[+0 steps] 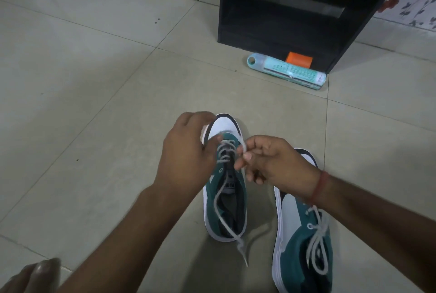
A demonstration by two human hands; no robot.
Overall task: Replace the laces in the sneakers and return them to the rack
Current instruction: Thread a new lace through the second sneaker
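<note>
Two teal-and-white sneakers on the tiled floor, toes pointing away; left sneaker (225, 189) half-laced, right sneaker (304, 240) laced and tied; grey lace (220, 207) trails heelward along the shoe's long axis; right hand (271, 163) pinches a lace end just right of the eyelets; left hand (188, 153) grips the toe-side upper; black rack (302, 9) ahead, shelves seemingly bare; teal tube (286, 71) at its foot.

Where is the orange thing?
In the head view, the orange block lies on the floor at upper right, between the black rack and the light blue tube.
</note>
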